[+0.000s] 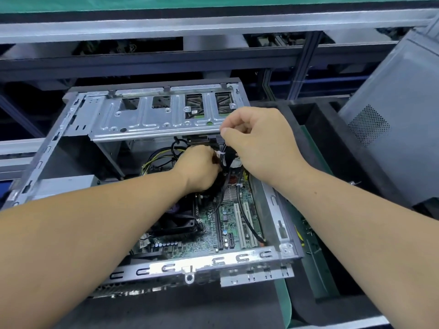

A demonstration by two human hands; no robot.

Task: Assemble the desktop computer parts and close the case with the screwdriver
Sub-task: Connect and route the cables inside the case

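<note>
A: Fingers [234, 129] of right hand [259, 143] pinched on the black connector [219, 139] just under the drive cage [161, 115]. Left hand [197, 167] curled around the cable bundle [222, 160] lower down, over the motherboard [228, 224].

B: Where's the case?

A: Open case [282, 236] lies flat on the desk, side up. Side panel [392, 110] leans off to the right, well apart. Can't see a screwdriver.

B: How do the cables handle?

A: My guess: light, floppy, springy at the zip tie [220, 153]. I'd hold the plug body, not the wires. Pins look fragile, so push straight. Cage edges are thin sheet metal, probably sharp.
</note>
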